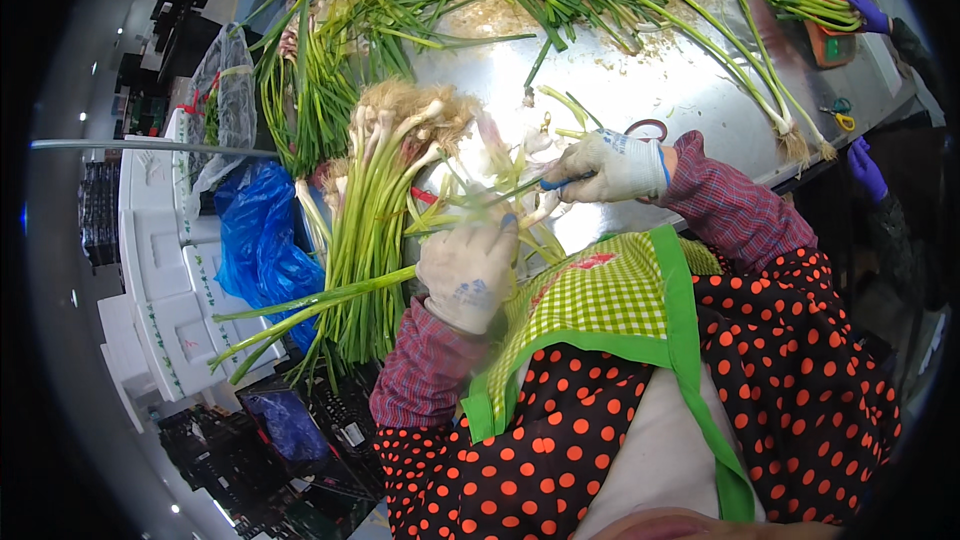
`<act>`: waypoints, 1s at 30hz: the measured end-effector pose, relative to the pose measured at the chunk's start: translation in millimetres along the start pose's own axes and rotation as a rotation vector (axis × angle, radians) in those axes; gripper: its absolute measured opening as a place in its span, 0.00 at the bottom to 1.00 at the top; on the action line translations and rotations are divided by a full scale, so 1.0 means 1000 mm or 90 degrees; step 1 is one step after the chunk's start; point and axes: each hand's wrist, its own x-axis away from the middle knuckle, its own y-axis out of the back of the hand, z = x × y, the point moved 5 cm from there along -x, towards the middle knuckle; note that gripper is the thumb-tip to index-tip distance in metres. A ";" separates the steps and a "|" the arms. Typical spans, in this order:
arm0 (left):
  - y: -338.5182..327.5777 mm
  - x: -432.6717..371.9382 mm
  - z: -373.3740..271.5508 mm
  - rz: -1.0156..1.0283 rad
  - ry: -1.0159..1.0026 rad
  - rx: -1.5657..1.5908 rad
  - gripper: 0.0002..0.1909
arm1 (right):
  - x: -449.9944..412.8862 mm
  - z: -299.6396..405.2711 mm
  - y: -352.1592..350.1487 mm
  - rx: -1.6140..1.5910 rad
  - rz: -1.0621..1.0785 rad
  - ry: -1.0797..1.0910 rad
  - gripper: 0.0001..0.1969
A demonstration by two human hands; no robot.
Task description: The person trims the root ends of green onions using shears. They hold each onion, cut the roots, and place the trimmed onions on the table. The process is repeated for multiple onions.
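My left hand (pixel 466 270), in a pale work glove with a blue print, is closed around green garlic stalks (pixel 367 286) whose leafy ends stick out to the left. My right hand (pixel 611 167), gloved too, has its fingertips pinched on a thin leaf or stalk between the hands; blur hides exactly which. A large bundle of green garlic (pixel 375 217) lies left of my left hand, its bulbs and roots towards the far side. Peeled outer skins and trimmings (pixel 499 142) lie on the metal table (pixel 630 86) before my hands.
More green garlic (pixel 319 82) is heaped at the far left and far middle. A blue plastic bag (pixel 262 232) and white foam boxes (pixel 161 255) are at left. Scissors (pixel 841 116) lie at right, near a co-worker's purple-gloved hand (pixel 866 10) on bundled stalks (pixel 802 0) over an orange scale (pixel 829 45).
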 end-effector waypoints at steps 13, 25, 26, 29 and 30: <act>-0.009 0.013 0.006 0.028 0.004 -0.062 0.14 | 0.005 -0.032 0.008 -0.026 -0.163 -0.157 0.14; -0.013 0.017 0.020 -0.029 0.113 -0.052 0.11 | 0.029 -0.053 0.002 0.175 -0.099 -0.353 0.34; -0.014 0.018 0.019 -0.018 0.113 -0.058 0.11 | 0.028 -0.045 0.005 0.126 -0.174 -0.261 0.34; -0.019 0.018 0.014 0.033 0.109 -0.062 0.17 | 0.016 -0.026 0.006 0.108 -0.282 -0.073 0.34; -0.020 0.016 0.011 0.023 0.089 -0.056 0.19 | 0.013 -0.017 0.009 0.140 -0.340 0.030 0.34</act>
